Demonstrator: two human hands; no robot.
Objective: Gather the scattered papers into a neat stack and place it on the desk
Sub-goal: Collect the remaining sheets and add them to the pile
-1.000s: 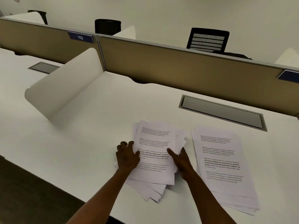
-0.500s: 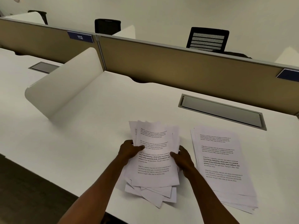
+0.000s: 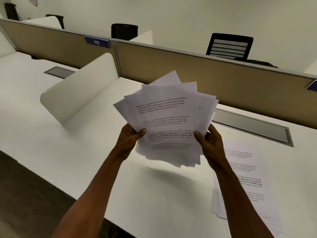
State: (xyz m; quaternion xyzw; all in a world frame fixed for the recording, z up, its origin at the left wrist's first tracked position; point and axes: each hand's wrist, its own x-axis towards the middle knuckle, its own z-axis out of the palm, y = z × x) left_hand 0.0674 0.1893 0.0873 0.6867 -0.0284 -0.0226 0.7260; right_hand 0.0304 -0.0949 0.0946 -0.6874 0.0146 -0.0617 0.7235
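A fanned bundle of printed white papers (image 3: 169, 121) hangs in the air above the white desk (image 3: 72, 152), its sheets splayed at different angles. My left hand (image 3: 129, 136) grips the bundle's left edge, thumb on top. My right hand (image 3: 208, 140) grips its right edge the same way. A second pile of printed papers (image 3: 247, 182) lies flat on the desk at the right, partly hidden by my right forearm.
A curved white divider (image 3: 77, 95) stands on the desk at the left. A tan partition (image 3: 205, 73) with a "112" label runs along the back. A grey cable tray lid (image 3: 253, 127) is set into the desk behind the papers. Black chairs (image 3: 229, 46) stand beyond the partition.
Both hands have lifted the loose bundle off the desk and raised it toward the camera. The sheets have fanned out. The pile at the right has stayed in place.
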